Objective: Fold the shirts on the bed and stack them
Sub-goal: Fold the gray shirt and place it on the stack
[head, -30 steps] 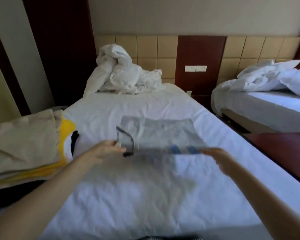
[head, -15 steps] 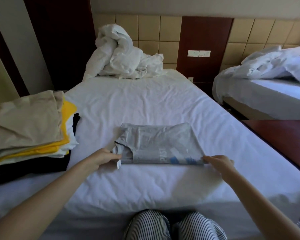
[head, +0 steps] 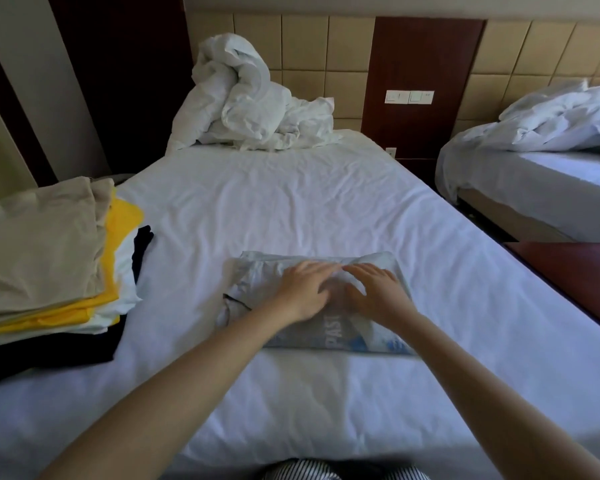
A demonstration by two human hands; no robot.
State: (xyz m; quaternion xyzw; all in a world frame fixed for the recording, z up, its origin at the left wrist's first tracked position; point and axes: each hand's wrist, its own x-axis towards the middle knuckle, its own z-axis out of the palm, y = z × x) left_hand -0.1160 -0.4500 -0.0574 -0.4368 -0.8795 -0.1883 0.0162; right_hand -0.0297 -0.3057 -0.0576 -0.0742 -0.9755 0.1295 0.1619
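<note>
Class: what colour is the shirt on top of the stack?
Beige top shirt; head view.

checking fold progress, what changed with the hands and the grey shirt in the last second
The left hand and right hand brought the grey shirt's lifted edge down onto the bed, let go of its near corners and moved forward onto its top, where they now press flat side by side. The stack of folded shirts at the left and the crumpled duvet at the head stayed put.
</note>
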